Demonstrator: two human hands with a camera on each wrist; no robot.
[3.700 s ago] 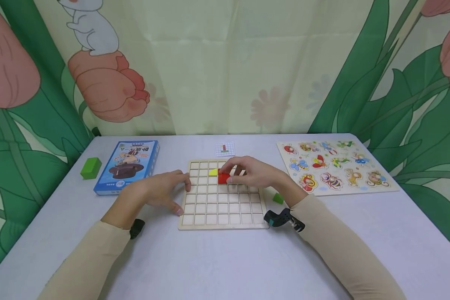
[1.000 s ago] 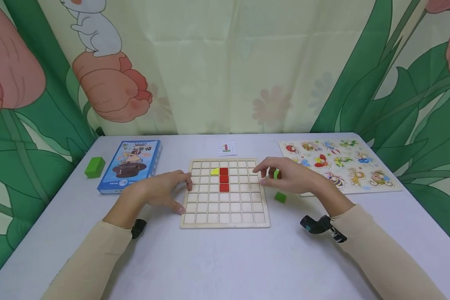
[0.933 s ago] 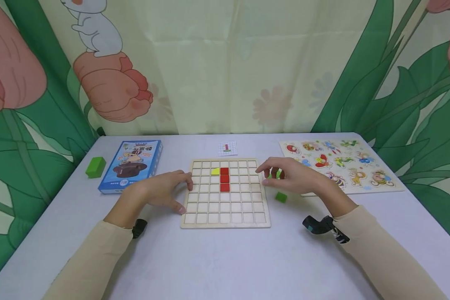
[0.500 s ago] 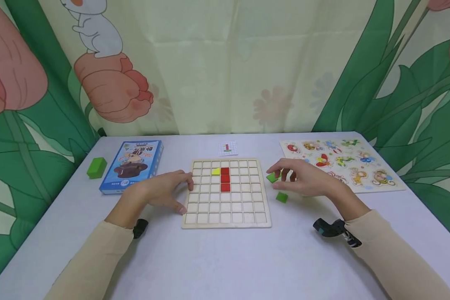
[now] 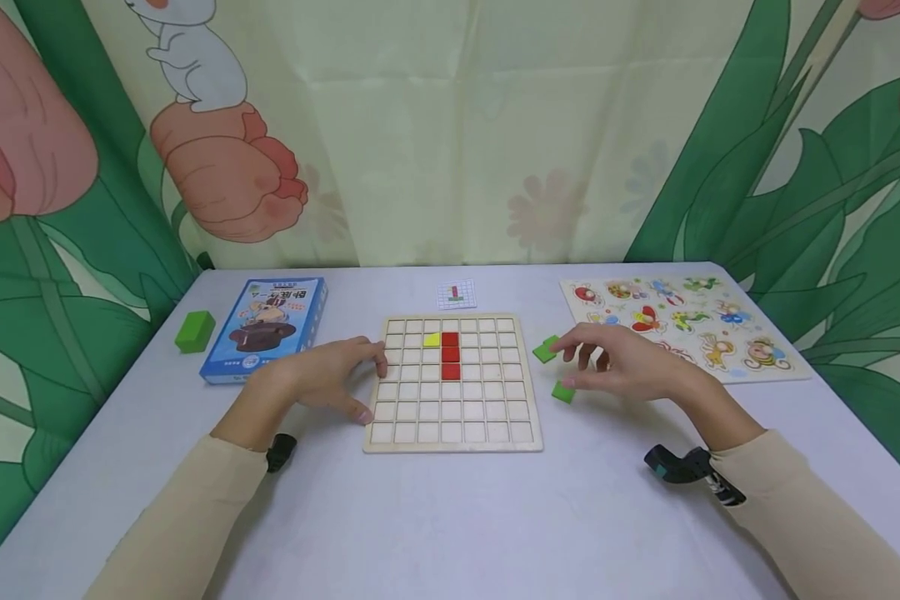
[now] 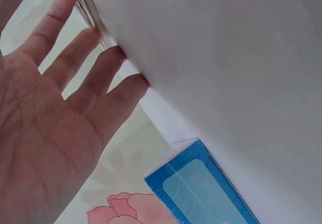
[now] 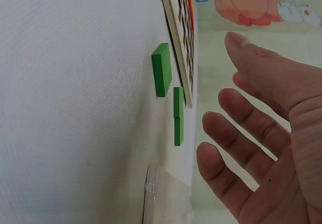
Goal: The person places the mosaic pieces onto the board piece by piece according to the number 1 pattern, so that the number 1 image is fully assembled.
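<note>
My left hand (image 5: 330, 375) rests at the left side of a wooden grid board (image 5: 420, 433), fingertips and thumb at its edge. In the left wrist view the fingers (image 6: 108, 73) are spread and fairly straight. On the board lie three red square tiles (image 5: 450, 354) in a column, with a yellow piece (image 5: 431, 340) left of the top one. My right hand (image 5: 622, 358) hovers right of the board, thumb and fingers apart, holding nothing. Just by its fingertips, a green tile (image 5: 563, 392) and two adjoining green tiles (image 7: 178, 116) lie on the table.
A small patterned grid card (image 5: 457, 294) lies behind the board. To the left are a blue box (image 5: 266, 329) and a green block (image 5: 195, 332). An insect puzzle board (image 5: 690, 333) lies at the right. A printed curtain (image 5: 420, 150) hangs behind the table.
My right hand has left the red tiles on the board and moved right, over the green tiles. The red column is now uncovered. My left hand keeps its place at the board's edge.
</note>
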